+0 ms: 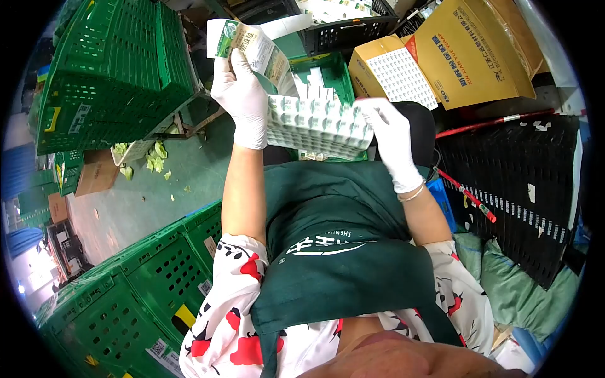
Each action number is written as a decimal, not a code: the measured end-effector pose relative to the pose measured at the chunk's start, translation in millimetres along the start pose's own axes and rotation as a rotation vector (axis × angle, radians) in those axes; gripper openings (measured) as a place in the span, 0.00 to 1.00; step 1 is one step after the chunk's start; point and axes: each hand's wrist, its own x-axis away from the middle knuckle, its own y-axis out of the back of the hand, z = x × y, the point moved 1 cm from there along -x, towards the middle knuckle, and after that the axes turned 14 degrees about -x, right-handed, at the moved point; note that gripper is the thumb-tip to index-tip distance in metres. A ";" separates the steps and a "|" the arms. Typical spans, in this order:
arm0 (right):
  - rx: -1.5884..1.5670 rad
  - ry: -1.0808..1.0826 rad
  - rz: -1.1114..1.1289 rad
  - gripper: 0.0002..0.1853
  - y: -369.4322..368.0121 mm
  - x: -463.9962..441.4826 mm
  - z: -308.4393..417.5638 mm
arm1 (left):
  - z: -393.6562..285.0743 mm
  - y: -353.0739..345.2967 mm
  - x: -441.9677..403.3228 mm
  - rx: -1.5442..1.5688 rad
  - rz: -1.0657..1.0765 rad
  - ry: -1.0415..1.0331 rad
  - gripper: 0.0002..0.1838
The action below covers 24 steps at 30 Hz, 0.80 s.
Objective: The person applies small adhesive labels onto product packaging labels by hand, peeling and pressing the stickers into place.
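My left hand (242, 94), in a white glove, pinches a printed label strip (261, 53) between thumb and fingers. The strip curls down to the right behind a sheet of small repeated labels (318, 126). My right hand (391, 135), also gloved, has its thumb and fingertips together at the sheet's upper right corner. The sheet spans the gap between both hands, above my lap. Behind it, a green crate (340, 75) holds several white and green packets (315, 82).
Stacked green crates (120, 69) stand at the left, more (145, 283) at lower left. A cardboard box (466, 57) with a label sheet (403, 75) is at upper right. Black crates (510, 183) and a red pole (469, 195) are at the right. Leaves (156, 156) lie on the floor.
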 end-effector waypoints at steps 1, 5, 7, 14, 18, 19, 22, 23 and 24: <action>0.053 0.099 -0.015 0.18 1.6 -5.5 -1.6 | -1.5 -0.4 0.0 -0.020 0.007 -0.010 0.12; 0.635 0.377 0.139 0.26 0.2 -14.3 38.5 | -0.9 -4.8 3.0 -0.150 0.004 -0.142 0.11; 0.785 0.492 0.256 0.25 -0.9 -17.4 42.4 | -0.3 -7.7 4.0 -0.172 -0.004 -0.189 0.11; 0.798 0.562 0.444 0.19 -11.6 -13.4 40.0 | 4.0 -6.7 4.8 -0.219 0.013 -0.193 0.09; 0.865 0.681 0.412 0.22 -12.0 -6.5 35.3 | 12.0 -11.7 4.4 -0.199 0.012 -0.153 0.09; 0.888 0.717 0.396 0.23 -13.1 -3.7 35.3 | 14.4 -12.5 3.7 -0.201 0.011 -0.142 0.10; 0.943 0.706 0.376 0.22 -14.6 6.6 32.5 | 22.7 -14.2 2.1 -0.203 0.026 -0.087 0.11; 0.893 0.732 0.374 0.21 -13.8 9.1 31.4 | 24.7 -14.6 1.7 -0.201 0.040 -0.056 0.11; 0.768 0.810 0.351 0.21 -8.5 7.5 26.4 | 26.0 -14.2 1.0 -0.200 0.052 -0.026 0.11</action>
